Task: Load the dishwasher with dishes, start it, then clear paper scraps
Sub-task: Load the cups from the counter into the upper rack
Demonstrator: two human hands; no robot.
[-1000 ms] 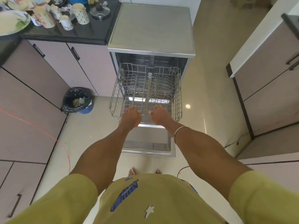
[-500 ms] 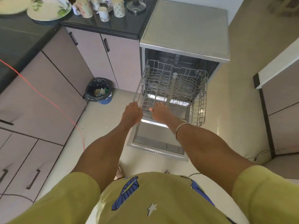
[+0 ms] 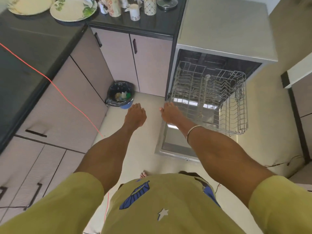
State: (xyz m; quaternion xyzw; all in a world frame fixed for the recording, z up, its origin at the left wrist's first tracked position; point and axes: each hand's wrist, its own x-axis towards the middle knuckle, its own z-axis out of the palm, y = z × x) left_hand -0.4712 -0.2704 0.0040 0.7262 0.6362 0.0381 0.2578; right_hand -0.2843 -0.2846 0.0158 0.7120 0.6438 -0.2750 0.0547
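Note:
The dishwasher (image 3: 224, 27) stands open with its door (image 3: 175, 146) folded down to the floor. Its empty wire rack (image 3: 211, 97) is pulled out over the door. My right hand (image 3: 169, 112) hovers at the rack's near left corner, fingers relaxed, holding nothing. My left hand (image 3: 135, 114) hangs in the air left of the rack, above the floor, also empty. On the dark counter (image 3: 42, 41) at the top left are two plates (image 3: 72, 9) and several patterned cups (image 3: 135, 13).
A bin (image 3: 120, 95) lined with a black bag sits on the floor in the cabinet corner, left of the dishwasher. A red cord (image 3: 55, 85) runs down across the left cabinets. A lidded pot (image 3: 167, 3) is on the counter. Cabinets stand at the right.
Both hands have come off the rack's front edge and moved left. My view has swung left, bringing the counter with the plates into sight.

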